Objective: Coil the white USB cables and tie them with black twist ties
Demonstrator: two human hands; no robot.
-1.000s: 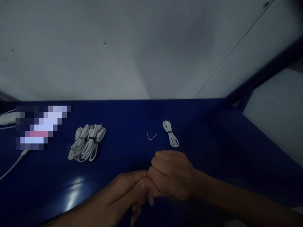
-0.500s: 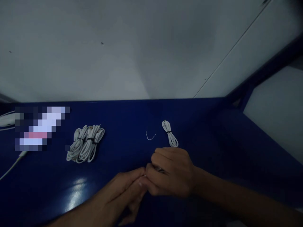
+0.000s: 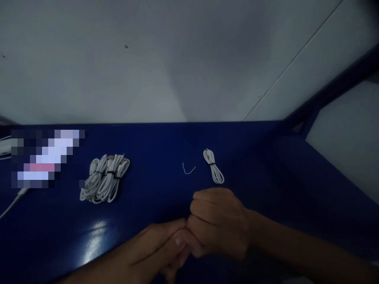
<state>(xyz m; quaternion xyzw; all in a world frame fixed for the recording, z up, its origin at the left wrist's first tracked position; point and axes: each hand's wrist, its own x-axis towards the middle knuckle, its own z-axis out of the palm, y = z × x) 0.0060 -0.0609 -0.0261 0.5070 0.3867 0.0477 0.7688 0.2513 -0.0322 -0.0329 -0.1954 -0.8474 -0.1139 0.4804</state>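
we find both hands together low at the centre of the blue table [image 3: 154, 185], the left hand [image 3: 160, 246] and the right hand [image 3: 220, 223] curled with their fingertips meeting; whatever sits between the fingers is hidden, so we cannot tell what, if anything, is pinched there. as for the work in hand, we judge it partly done: a pile of bundled white cables [image 3: 104, 178], each cinched with a dark tie, lies well to the left, and a single bundled cable [image 3: 213, 166] lies just beyond the right hand, also tied. a short loose piece of white wire [image 3: 188, 169] rests on the table between that bundle and the centre, untouched and apart from both hands. no unwound cable shows near the hands, so what is left we cannot establish. at the far left edge a white cord [image 3: 13, 199] runs off the table, beside a blurred-out patch. a pale wall [image 3: 177, 63] stands behind. nothing lies between the hands and either bundle; the lighting is dim and hides fine detail.
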